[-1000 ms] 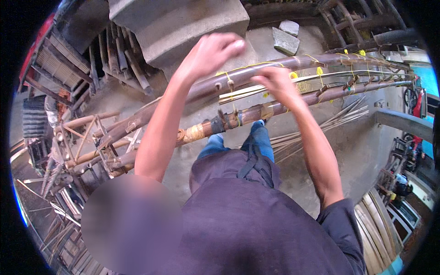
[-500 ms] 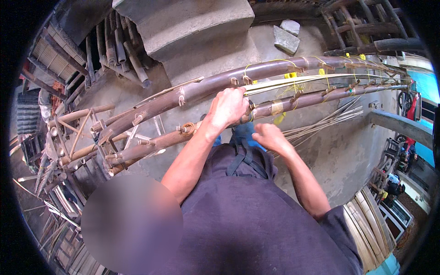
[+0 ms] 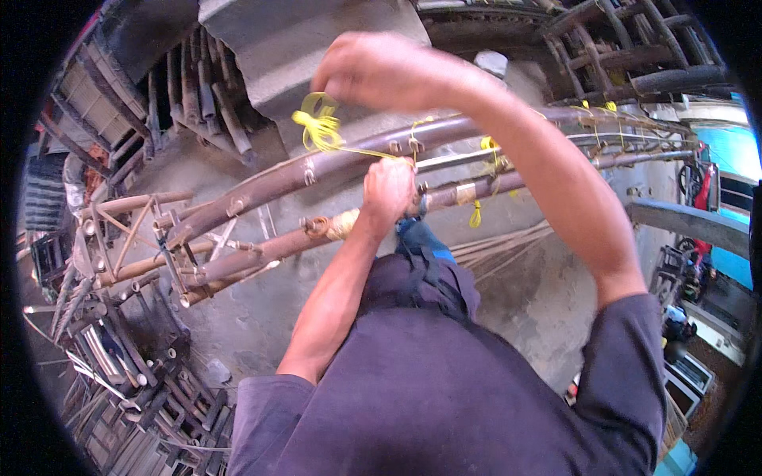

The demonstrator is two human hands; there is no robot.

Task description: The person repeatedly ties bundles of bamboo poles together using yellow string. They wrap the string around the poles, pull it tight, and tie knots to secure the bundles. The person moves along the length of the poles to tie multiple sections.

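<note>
Right hand [image 3: 385, 73] is motion-blurred; can't tell whether it grips the yellow cord [image 3: 321, 133]. I also can't see what the left hand [image 3: 388, 189] grips. Right forearm [image 3: 559, 170] blocks part of the upper pole [image 3: 274, 184].

Grey floor [image 3: 524, 313], concrete steps [image 3: 258, 51], blue surface [image 3: 732, 149] (wall, perhaps)

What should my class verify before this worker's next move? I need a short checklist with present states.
1. Left hand closed on the ends of the pale strips: ok.
2. Yellow twine running to the left hand: ok.
3. Right hand firmly gripping the twine's bunched part: cannot tell; the fingers are blurred.
4. Far pole and near pole apart beside the left hand: ok.
5. Floor free of loose strips: not ok; several lie there.
</note>
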